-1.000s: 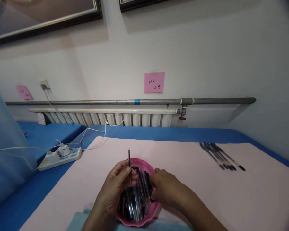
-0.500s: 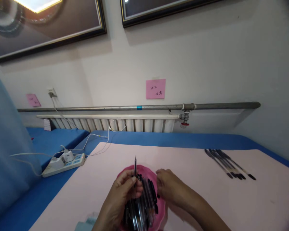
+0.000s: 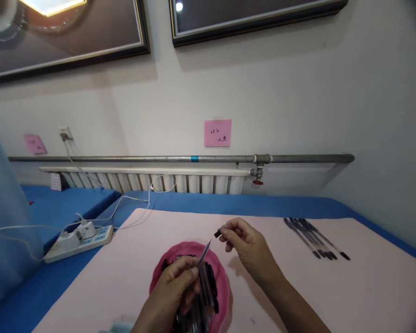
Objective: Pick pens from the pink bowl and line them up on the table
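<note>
the left hand (image 3: 173,289) pinched a slim, tilted, greyish plastic pen (image 3: 204,253) over the round, pink, scalloped bowl (image 3: 224,284); the right hand (image 3: 249,249) clamped a small black cap (image 3: 217,233), just apart from the pen's tip.

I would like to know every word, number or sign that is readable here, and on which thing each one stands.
"252": handwritten on the middle pink note.
"小", followed by a character I cannot read surely: same note, below the number.
Left pink note: writing too blurred to read.
White card: any text too small to read.
Pens: no readable text.
</note>
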The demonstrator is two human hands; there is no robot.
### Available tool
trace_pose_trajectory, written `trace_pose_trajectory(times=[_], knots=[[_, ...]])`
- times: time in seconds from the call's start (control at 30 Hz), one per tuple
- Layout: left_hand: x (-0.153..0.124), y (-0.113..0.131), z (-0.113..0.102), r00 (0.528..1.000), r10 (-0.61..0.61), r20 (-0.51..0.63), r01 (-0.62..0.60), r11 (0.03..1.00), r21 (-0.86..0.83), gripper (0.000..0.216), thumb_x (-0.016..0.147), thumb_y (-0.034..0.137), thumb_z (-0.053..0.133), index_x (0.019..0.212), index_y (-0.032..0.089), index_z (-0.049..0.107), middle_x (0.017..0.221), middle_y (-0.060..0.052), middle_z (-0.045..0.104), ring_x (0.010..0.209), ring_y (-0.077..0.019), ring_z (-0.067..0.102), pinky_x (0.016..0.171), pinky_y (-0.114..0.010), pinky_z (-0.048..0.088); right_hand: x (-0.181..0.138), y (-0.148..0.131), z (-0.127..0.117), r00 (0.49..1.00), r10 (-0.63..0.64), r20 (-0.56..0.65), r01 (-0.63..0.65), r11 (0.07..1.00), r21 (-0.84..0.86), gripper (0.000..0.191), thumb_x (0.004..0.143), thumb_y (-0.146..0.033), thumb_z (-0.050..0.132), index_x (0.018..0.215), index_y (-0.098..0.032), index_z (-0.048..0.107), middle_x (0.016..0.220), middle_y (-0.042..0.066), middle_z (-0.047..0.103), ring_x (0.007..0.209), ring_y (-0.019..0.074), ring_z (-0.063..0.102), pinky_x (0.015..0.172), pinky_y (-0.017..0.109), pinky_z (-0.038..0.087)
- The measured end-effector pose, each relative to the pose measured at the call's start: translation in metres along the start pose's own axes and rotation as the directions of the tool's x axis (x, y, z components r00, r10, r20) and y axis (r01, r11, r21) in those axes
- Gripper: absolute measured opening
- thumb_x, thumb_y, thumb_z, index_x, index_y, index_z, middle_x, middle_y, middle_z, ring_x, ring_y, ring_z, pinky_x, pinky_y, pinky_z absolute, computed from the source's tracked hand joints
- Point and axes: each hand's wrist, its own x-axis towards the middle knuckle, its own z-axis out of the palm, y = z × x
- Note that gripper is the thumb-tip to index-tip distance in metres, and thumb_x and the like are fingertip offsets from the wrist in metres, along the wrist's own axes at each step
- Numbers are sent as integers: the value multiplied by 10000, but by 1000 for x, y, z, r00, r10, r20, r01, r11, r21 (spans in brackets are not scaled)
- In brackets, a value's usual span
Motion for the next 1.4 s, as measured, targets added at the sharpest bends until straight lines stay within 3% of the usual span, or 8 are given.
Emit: trace_pose_trajectory(times=[0.13, 0.5, 0.63, 0.83, 1.0, 1.4], knots=[[0, 0, 0, 1000, -12, -1, 12, 1000, 9, 289, 741, 367, 600, 942, 162, 563, 558, 54, 526, 347, -16, 311, 348, -161, 199, -2, -5, 2, 999, 20, 48, -20, 1000, -4, 130, 735, -299, 598, 679, -192, 552, 595, -27, 604, 498, 104, 508, 529, 252, 425], [-4, -1, 1, 999, -19, -27, 19, 1000, 2, 290, 722, 363, 612, 928, 162, 574, 531, 58, 518, 344, -16, 308, 349, -160, 181, -4, -7, 5, 999, 24, 33, -24, 1000, 10, 122, 736, -285, 598, 671, -195, 547, 593, -36, 598, 502, 97, 506, 527, 239, 427], [-2, 0, 1, 1000, -12, -13, 12, 1000, -7, 271, 733, 352, 600, 926, 163, 571, 543, 53, 524, 344, -15, 299, 348, -164, 171, -4, -7, 7, 992, 71, 102, -72, 997, 1, 105, 714, -246, 605, 659, -194, 532, 573, -47, 574, 514, 99, 509, 513, 227, 418], [-2, 5, 2, 998, -29, -51, 28, 999, -17, 287, 713, 424, 621, 837, 179, 538, 509, 80, 476, 316, 5, 200, 339, -170, 92, -6, 2, 16, 988, 87, 124, -106, 983, 150, 170, 673, -247, 641, 771, -211, 506, 598, -77, 546, 509, 97, 514, 488, 223, 407], [-2, 5, 4, 997, -47, -53, 46, 999, -21, 346, 683, 494, 634, 798, 193, 509, 481, 103, 432, 303, 14, 137, 338, -176, 23, -10, 8, 24, 983, 93, 159, -119, 979, 164, 204, 674, -204, 626, 835, -214, 502, 605, -80, 559, 520, 91, 507, 503, 216, 396], [1, 2, 11, 992, 12, -124, -21, 998, -67, 389, 622, 522, 668, 703, 191, 482, 434, 115, 384, 289, 3, 183, 313, -160, 66, -14, 25, 41, 972, 134, 193, -180, 952, 249, 248, 666, -229, 635, 877, -214, 506, 562, -110, 473, 453, 74, 455, 485, 218, 367]])
